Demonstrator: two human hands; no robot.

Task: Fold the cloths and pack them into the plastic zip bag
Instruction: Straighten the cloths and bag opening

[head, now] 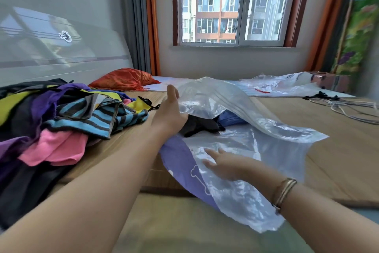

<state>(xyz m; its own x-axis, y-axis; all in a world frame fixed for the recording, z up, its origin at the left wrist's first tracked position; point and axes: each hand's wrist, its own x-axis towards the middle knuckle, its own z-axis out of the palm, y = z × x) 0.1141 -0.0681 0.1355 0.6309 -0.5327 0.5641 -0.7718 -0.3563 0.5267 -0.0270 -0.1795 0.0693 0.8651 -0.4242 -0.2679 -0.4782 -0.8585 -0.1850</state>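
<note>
Your left hand (171, 113), at the frame's centre, holds up the top sheet of the plastic zip bag (242, 144), fingers straight against the film, so the mouth gapes toward the left; your right hand (225, 165), lower centre, lies flat with relaxed fingers inside the bag, under the clear film. Dark and blue cloths (205, 124) already sit inside, just right of your left hand. The unfolded pile (61, 117) lies at middle left, nearer your left hand.

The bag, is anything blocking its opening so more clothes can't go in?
Nothing visible blocks it. The left hand lifts the top flap of the plastic zip bag, the mouth gapes toward the clothes pile, and a black cloth lies inside.
</note>
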